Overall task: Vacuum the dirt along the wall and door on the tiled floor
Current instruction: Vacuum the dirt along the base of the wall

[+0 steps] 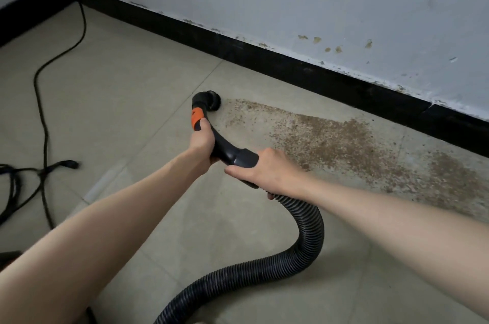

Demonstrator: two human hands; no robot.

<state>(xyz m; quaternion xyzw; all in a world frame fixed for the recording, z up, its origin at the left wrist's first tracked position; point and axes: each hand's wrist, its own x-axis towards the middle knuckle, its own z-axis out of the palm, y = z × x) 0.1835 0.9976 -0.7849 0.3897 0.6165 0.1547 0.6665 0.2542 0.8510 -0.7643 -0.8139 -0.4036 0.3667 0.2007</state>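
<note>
A black curved vacuum handle [227, 150] with an orange collar [197, 118] ends in a round black nozzle [210, 100] that sits on the beige tiled floor [137, 101]. My left hand [202, 139] grips the handle just below the orange collar. My right hand [260, 170] grips the thicker cuff where the ribbed black hose [309, 233] joins. A wide patch of brown dirt [344, 143] spreads to the right of the nozzle, along the black skirting [291, 69]. The nozzle touches the dirt's left tip.
A black power cord [42, 112] runs down the left side of the floor and ends in a tangle with a plug [67, 165]. The stained white wall [317, 6] rises behind the skirting. The hose loops toward the bottom edge.
</note>
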